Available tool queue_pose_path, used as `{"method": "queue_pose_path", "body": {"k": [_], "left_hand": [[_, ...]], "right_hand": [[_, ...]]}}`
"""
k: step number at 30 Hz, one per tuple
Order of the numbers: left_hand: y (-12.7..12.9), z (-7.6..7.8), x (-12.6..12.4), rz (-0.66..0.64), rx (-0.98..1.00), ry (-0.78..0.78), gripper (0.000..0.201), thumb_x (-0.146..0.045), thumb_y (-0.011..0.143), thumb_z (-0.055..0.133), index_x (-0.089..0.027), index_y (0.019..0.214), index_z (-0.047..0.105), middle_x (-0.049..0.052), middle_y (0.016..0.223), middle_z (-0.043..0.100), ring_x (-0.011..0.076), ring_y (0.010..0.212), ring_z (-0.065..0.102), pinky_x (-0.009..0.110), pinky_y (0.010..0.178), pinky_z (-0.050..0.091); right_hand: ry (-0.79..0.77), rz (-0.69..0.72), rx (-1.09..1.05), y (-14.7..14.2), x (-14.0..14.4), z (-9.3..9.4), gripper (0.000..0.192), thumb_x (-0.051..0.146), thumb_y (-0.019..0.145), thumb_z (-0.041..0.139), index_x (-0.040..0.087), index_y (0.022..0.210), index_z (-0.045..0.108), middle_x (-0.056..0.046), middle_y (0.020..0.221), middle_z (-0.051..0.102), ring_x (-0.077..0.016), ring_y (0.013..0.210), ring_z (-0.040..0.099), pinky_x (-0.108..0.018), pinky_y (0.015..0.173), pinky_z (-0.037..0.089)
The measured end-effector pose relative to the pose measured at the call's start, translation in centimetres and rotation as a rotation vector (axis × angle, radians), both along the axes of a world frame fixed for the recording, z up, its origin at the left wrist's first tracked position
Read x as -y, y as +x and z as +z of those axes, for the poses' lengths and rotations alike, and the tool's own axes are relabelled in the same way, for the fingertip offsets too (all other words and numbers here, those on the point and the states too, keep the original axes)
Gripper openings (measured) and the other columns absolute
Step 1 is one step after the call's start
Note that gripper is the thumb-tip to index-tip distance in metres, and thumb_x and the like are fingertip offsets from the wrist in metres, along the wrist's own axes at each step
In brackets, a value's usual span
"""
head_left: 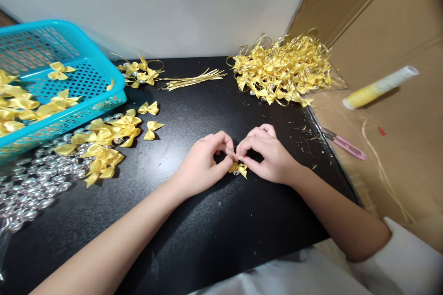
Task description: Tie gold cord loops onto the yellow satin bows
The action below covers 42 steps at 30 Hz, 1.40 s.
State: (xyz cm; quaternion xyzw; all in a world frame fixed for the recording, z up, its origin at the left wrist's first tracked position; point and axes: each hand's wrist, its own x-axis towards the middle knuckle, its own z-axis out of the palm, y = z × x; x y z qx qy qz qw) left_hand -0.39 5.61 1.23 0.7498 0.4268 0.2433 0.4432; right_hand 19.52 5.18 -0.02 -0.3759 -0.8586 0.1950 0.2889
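Observation:
My left hand [207, 161] and my right hand [265, 154] meet over the black table, thumb and fingertips of each pinched together. Between them is a small yellow ribbon bow [242, 170] with a silvery bead [236, 173] at it. The fingertips close on the bow's upper part, and a thin gold loop shows just below them. Exactly what each fingertip grips is mostly hidden. Two loose yellow bows [152, 130] lie left of my left hand, near a group of more bows [104, 136].
Silver beads [41, 182] spread at the left beside a blue basket [93, 62] of bows. Gold wire ties [194, 79] lie at the back. A heap of bows with gold loops [284, 67] fills the back right. Pink-handled cutter [346, 145] and tube [380, 87] lie on cardboard.

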Motion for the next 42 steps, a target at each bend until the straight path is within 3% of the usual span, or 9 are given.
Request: {"method": "queue_pose_path", "body": {"k": [7, 15, 28, 36, 42], "left_hand": [[0.03, -0.4, 0.05, 0.044, -0.007, -0.009, 0.02, -0.022, 0.077, 0.067, -0.022, 0.085, 0.048, -0.001, 0.082, 0.073, 0.0157, 0.072, 0.062, 0.031, 0.072, 0.043], [0.48, -0.15, 0.17, 0.071, -0.016, -0.018, 0.024, -0.017, 0.076, 0.068, -0.022, 0.086, 0.047, -0.002, 0.08, 0.074, 0.0144, 0.068, 0.061, 0.029, 0.069, 0.042], [0.36, -0.07, 0.27, 0.042, 0.035, -0.097, 0.015, -0.018, 0.08, 0.062, -0.021, 0.085, 0.049, 0.0, 0.076, 0.073, 0.0159, 0.07, 0.067, 0.031, 0.072, 0.05], [-0.01, -0.3, 0.12, 0.008, 0.009, -0.039, 0.005, -0.019, 0.085, 0.055, -0.021, 0.087, 0.051, -0.001, 0.075, 0.074, 0.0164, 0.071, 0.069, 0.029, 0.07, 0.049], [0.16, -0.47, 0.13, 0.021, 0.036, -0.051, 0.016, -0.02, 0.08, 0.062, -0.021, 0.09, 0.05, 0.0, 0.083, 0.075, 0.0164, 0.075, 0.069, 0.031, 0.076, 0.051]], "right_hand": [[-0.004, -0.009, 0.01, 0.05, 0.03, 0.02, 0.011, 0.014, 0.087, 0.059, 0.021, 0.08, 0.056, 0.002, 0.077, 0.066, -0.015, 0.076, 0.058, -0.035, 0.085, 0.029], [-0.003, 0.001, -0.009, 0.02, -0.01, -0.19, 0.011, 0.013, 0.086, 0.059, 0.022, 0.081, 0.055, 0.002, 0.079, 0.067, -0.0144, 0.074, 0.057, -0.036, 0.086, 0.029], [-0.007, -0.001, -0.014, 0.07, -0.09, -0.12, 0.012, 0.013, 0.088, 0.058, 0.022, 0.08, 0.053, 0.002, 0.078, 0.067, -0.0144, 0.074, 0.057, -0.036, 0.086, 0.029], [0.0, -0.013, -0.025, 0.01, -0.12, -0.3, 0.013, 0.013, 0.087, 0.058, 0.021, 0.079, 0.052, 0.003, 0.078, 0.067, -0.0134, 0.073, 0.057, -0.035, 0.086, 0.029], [-0.003, -0.015, -0.01, 0.06, -0.08, -0.29, 0.012, 0.013, 0.088, 0.058, 0.021, 0.079, 0.054, 0.002, 0.079, 0.066, -0.0137, 0.074, 0.057, -0.035, 0.087, 0.03]]}}
